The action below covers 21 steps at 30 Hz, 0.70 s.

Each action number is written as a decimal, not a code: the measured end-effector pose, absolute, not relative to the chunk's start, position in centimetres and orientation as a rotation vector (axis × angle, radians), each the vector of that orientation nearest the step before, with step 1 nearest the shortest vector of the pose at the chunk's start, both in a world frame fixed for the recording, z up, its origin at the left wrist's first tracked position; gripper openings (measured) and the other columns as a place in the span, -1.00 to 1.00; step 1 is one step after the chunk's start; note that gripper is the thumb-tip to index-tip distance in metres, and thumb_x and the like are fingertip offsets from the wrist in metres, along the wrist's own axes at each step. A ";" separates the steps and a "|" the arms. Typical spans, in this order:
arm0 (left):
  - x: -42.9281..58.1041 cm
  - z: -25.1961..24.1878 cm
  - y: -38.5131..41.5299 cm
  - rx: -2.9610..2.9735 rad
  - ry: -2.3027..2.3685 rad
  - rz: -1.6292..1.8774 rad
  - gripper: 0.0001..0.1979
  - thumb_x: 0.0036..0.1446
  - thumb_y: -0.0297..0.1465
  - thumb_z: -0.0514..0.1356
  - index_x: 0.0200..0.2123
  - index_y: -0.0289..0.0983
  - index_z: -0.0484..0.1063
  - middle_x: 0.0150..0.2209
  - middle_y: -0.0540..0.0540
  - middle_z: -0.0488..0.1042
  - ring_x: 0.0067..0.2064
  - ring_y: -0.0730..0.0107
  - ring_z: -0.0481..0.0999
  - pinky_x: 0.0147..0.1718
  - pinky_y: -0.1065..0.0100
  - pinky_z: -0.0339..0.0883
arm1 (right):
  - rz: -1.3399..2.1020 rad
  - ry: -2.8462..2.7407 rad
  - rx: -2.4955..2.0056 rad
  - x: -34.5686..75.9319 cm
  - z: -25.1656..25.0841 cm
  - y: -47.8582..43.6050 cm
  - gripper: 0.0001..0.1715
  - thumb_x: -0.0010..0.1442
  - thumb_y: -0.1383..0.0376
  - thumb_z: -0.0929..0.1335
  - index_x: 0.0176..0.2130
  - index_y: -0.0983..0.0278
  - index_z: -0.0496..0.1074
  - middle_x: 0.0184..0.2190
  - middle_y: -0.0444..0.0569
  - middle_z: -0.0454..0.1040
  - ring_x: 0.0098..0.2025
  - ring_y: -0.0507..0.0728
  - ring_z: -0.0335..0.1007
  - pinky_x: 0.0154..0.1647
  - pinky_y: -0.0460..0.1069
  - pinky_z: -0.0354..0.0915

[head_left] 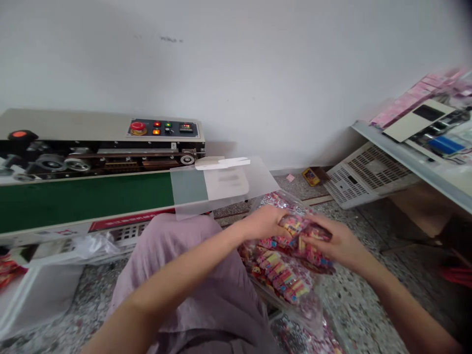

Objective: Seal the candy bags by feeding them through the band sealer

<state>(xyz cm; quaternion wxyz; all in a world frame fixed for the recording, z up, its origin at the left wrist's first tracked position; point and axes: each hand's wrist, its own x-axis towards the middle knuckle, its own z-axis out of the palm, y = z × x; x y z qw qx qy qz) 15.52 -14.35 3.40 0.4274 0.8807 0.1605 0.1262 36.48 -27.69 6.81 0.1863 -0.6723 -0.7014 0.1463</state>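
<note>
Over a pile of small colourful printed packets, in pink, red and yellow, my left hand (266, 223) and my right hand (337, 241) are close together. Fingers of the left are closed on the near side of some packets (294, 224). Opposite it, the right has its thumb and fingers around a neighbouring bunch of packets (313, 248). Below them, more packets lie in rows in a clear plastic bag (285, 278), beside my right knee. Another clear bag of packets (302, 337) is lower down, partly hidden by the first.
On the left stands a band sealing machine (73, 128) with lit buttons and a green conveyor belt (84, 194). A translucent sheet (260, 184) extends from its end. A white perforated crate (346, 184) sits under the table (413, 157) at right. A small yellow box (310, 177) lies near the wall.
</note>
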 end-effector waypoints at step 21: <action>2.0 3.5 3.0 2.177 1.068 0.718 -0.63 0.00 -0.25 0.39 -0.11 -0.23 0.54 -0.37 0.04 0.50 -0.34 0.37 0.41 -0.35 0.40 0.18 | 0.405 -2.246 -1.401 25.1 5.9 -0.9 -0.46 0.13 0.28 0.44 0.11 0.10 0.40 0.04 -0.12 0.53 0.03 0.19 0.46 0.07 0.08 0.34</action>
